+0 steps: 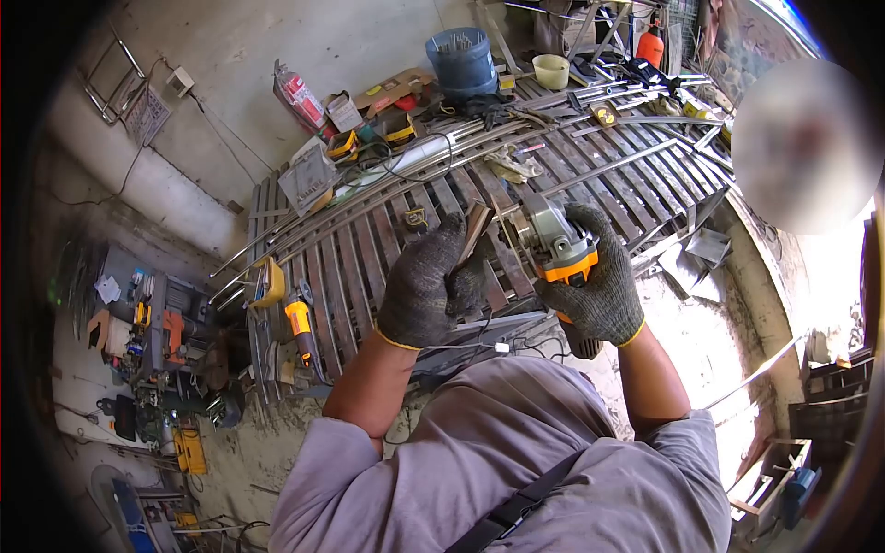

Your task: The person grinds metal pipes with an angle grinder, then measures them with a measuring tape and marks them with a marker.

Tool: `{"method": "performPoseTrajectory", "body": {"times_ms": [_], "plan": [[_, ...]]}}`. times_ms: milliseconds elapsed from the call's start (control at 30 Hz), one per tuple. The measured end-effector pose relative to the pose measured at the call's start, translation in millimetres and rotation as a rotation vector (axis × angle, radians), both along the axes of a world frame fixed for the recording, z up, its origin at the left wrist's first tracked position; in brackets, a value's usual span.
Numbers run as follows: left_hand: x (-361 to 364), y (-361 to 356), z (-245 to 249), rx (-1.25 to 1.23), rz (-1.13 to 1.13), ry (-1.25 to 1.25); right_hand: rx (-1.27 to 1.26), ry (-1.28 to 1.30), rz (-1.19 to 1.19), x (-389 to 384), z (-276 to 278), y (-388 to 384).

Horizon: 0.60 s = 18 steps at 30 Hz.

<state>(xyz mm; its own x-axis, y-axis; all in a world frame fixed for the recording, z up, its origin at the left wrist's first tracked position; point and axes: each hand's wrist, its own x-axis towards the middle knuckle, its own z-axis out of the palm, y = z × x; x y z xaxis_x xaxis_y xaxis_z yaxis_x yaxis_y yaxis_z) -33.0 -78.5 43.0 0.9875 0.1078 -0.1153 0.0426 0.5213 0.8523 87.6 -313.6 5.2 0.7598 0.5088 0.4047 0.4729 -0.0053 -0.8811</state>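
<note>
Slatted counter [336, 288], with a blue bucket [464, 76] of thin rods [454, 41] at its far edge and a pale tub [550, 74] right of the bucket; nearer than the bucket, the left hand [426, 281] pinches a metal piece [476, 227], the right hand [604, 281] grips an angle grinder [555, 235].

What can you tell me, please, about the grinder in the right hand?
The grinder has a silvery, metal-looking head, an orange band and a dark rear end. The gloved right hand wraps its body, holding it tilted by the slatted bench. Its head faces the metal piece in the gloved left hand; whether they touch, or whether it is running, I cannot tell.
</note>
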Motion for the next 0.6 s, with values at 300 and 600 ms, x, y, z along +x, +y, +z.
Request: {"method": "performPoseTrajectory", "body": {"times_ms": [300, 600], "plan": [[14, -5, 2, 1.705, 0.76, -0.481, 0.117, 0.265, 0.033, 1, 13, -2], [14, 5, -14, 1.424, 0.696, -0.268, 0.521, 1.065, 0.401, 53, -89, -49]]}}
